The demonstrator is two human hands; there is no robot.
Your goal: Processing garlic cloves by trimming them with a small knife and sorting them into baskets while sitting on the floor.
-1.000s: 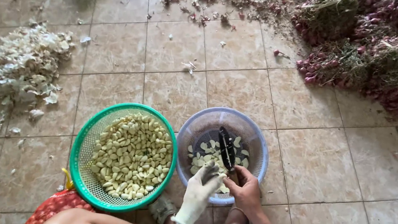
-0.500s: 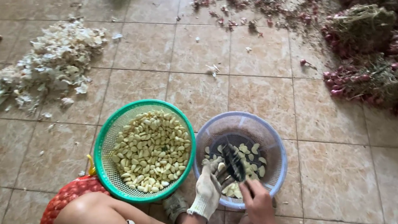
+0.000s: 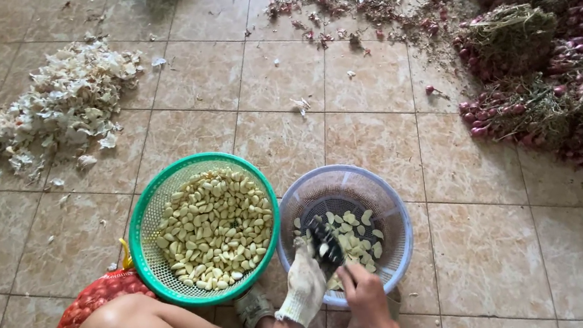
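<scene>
Seated on the tiled floor (image 3: 392,137). Green basket (image 3: 139,238): full of peeled garlic cloves (image 3: 214,225). Lavender basket (image 3: 384,197): few cloves, under both my hands. Gloved left hand (image 3: 304,282) fingers pinch one clove (image 3: 323,249); bare right hand (image 3: 364,294) fingers grip a knife (image 3: 332,252). Keep cuts shallow, blade angled off the glove.
</scene>
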